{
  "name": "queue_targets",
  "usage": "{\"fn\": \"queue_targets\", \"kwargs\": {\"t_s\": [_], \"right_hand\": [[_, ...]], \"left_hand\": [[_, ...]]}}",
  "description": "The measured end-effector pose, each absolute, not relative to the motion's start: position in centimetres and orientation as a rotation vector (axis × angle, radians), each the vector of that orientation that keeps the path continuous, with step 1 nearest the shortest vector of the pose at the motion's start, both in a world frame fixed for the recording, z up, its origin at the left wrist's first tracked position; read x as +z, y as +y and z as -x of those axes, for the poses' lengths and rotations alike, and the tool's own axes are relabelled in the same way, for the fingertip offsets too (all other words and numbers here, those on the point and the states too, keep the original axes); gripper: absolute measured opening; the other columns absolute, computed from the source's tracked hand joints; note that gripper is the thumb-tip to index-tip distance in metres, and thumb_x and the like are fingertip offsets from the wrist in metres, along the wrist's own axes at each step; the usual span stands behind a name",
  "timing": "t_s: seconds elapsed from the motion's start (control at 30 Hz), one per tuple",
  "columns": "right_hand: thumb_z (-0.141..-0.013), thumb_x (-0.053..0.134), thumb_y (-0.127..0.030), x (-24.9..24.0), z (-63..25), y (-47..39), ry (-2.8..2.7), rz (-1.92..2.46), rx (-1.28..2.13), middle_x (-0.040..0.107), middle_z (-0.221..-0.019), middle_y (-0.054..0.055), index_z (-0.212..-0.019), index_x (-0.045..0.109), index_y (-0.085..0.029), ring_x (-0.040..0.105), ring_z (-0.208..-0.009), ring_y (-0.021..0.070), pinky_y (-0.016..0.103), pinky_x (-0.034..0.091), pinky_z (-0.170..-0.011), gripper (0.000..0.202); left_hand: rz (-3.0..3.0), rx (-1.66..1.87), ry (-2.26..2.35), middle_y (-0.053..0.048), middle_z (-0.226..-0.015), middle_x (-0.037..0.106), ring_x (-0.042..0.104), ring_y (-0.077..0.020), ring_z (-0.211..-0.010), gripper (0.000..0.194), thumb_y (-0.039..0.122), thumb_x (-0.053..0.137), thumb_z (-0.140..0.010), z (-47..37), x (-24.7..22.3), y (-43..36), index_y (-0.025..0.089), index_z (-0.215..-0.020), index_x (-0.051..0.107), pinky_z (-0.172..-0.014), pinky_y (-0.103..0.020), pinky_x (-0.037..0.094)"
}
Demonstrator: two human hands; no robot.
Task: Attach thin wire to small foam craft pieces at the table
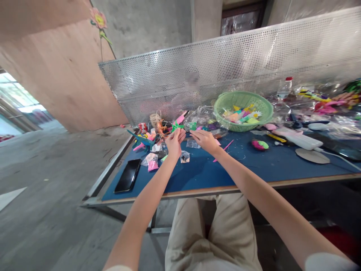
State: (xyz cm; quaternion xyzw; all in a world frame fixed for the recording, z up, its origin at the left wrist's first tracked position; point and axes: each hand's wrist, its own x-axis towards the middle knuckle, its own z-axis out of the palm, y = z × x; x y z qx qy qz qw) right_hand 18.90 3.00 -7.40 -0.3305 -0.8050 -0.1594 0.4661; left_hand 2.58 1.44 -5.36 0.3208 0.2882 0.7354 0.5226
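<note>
Over the blue tabletop (pixel 197 169), my left hand (pixel 175 141) is closed, its fingers pinching a green star-shaped piece (pixel 177 126) with a pink part (pixel 181 118) rising behind it. My right hand (pixel 204 139) is just to the right, its fingers pressed together and pointing at the left hand; whatever lies between its fingertips is too small to make out. A small gap separates the two hands. Beneath and beside them lie a small clear packet (pixel 185 157) and a thin pink strip (pixel 228 145).
A green basket (pixel 243 128) of colourful pieces stands behind the right hand. A black phone (pixel 128 175) lies front left, near a bag of pink clay (pixel 152 165). A white device (pixel 299 139) with a cable is at right. A perforated metal panel (pixel 169 75) borders the back.
</note>
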Motion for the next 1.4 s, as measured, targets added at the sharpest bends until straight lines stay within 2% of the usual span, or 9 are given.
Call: {"fn": "queue_targets", "kwargs": {"t_s": [0.3, 0.57, 0.77, 0.87, 1.07, 1.17, 1.3, 1.33, 1.4], "right_hand": [[-0.104, 0.049, -0.027, -7.7, -19.7, 3.3, -2.025, 0.795, -0.387, 0.077, -0.111, 0.011, -0.121, 0.073, -0.018, 0.073, -0.099, 0.0226, 0.036, 0.06, -0.09, 0.031], [-0.101, 0.053, -0.024, -7.5, -19.1, 3.3, -1.948, 0.813, -0.351, 0.076, -0.108, 0.011, -0.119, 0.074, -0.019, 0.071, -0.1, 0.023, 0.039, 0.058, -0.093, 0.028], [-0.097, 0.05, -0.01, -7.7, -19.1, 3.6, -2.058, 0.796, -0.371, 0.075, -0.112, 0.014, -0.124, 0.072, -0.017, 0.069, -0.101, 0.0258, 0.042, 0.058, -0.093, 0.035], [-0.096, 0.052, -0.008, -7.7, -19.2, 3.7, -2.063, 0.818, -0.36, 0.076, -0.109, 0.014, -0.121, 0.073, -0.017, 0.07, -0.1, 0.0254, 0.04, 0.058, -0.092, 0.034], [-0.098, 0.054, -0.018, -7.5, -19.5, 3.8, -2.033, 0.815, -0.212, 0.078, -0.103, 0.01, -0.11, 0.075, -0.018, 0.073, -0.094, 0.0215, 0.033, 0.058, -0.087, 0.024], [-0.097, 0.057, -0.022, -7.4, -20.2, 3.9, -1.987, 0.825, -0.094, 0.079, -0.096, 0.008, -0.102, 0.077, -0.019, 0.074, -0.084, 0.0195, 0.03, 0.057, -0.08, 0.02], [-0.102, 0.047, -0.03, -6.9, -22.3, 4.0, -1.682, 0.944, 0.064, 0.071, -0.063, 0.002, -0.095, 0.075, -0.015, 0.062, -0.052, 0.014, 0.025, 0.05, -0.059, 0.032], [-0.103, 0.043, -0.032, -6.7, -23.0, 4.0, -1.579, 0.988, 0.053, 0.068, -0.059, 0.001, -0.095, 0.074, -0.014, 0.06, -0.05, 0.0132, 0.025, 0.048, -0.058, 0.037], [-0.104, 0.04, -0.033, -6.3, -24.7, 4.0, -1.495, 1.041, -0.008, 0.068, -0.062, 0.004, -0.095, 0.073, -0.011, 0.061, -0.055, 0.0124, 0.025, 0.047, -0.066, 0.04]], "left_hand": [[-0.729, 1.788, 0.703, -0.012, -0.092, 0.078, 0.075, -0.0268, -0.101, 0.019, 0.028, 0.079, -0.081, -2.1, -5.4, 1.7, 0.012, -0.089, 0.073, -0.104, -0.046, 0.053], [-0.734, 1.778, 0.674, -0.009, -0.09, 0.079, 0.076, -0.0244, -0.097, 0.018, 0.029, 0.079, -0.082, -2.9, -6.2, 1.4, 0.013, -0.087, 0.073, -0.103, -0.044, 0.054], [-0.753, 1.74, 0.685, -0.011, -0.096, 0.079, 0.073, -0.026, -0.107, 0.02, 0.031, 0.079, -0.082, -3.4, -6.4, 1.4, 0.013, -0.09, 0.074, -0.106, -0.044, 0.052], [-0.757, 1.748, 0.685, -0.012, -0.097, 0.078, 0.073, -0.0273, -0.108, 0.021, 0.032, 0.079, -0.082, -3.4, -6.4, 1.4, 0.013, -0.09, 0.075, -0.107, -0.046, 0.052], [-0.801, 1.748, 0.691, -0.012, -0.094, 0.079, 0.074, -0.0274, -0.106, 0.024, 0.033, 0.081, -0.08, -2.9, -6.5, 1.8, 0.013, -0.091, 0.075, -0.106, -0.046, 0.052], [-0.816, 1.755, 0.698, -0.011, -0.092, 0.079, 0.074, -0.0261, -0.105, 0.025, 0.035, 0.081, -0.079, -2.4, -6.2, 2.0, 0.013, -0.09, 0.074, -0.104, -0.043, 0.054], [-0.837, 1.772, 0.76, -0.01, -0.099, 0.078, 0.075, -0.0221, -0.1, 0.027, 0.04, 0.076, -0.085, -1.5, -5.5, 2.1, 0.015, -0.093, 0.072, -0.1, -0.039, 0.056], [-0.851, 1.754, 0.797, -0.009, -0.1, 0.078, 0.075, -0.021, -0.098, 0.026, 0.04, 0.073, -0.087, -1.2, -5.3, 2.1, 0.015, -0.095, 0.072, -0.099, -0.038, 0.056], [-0.883, 1.688, 0.85, -0.01, -0.098, 0.078, 0.075, -0.0208, -0.088, 0.025, 0.038, 0.073, -0.087, -0.8, -5.2, 1.9, 0.014, -0.094, 0.073, -0.097, -0.041, 0.057]]}}
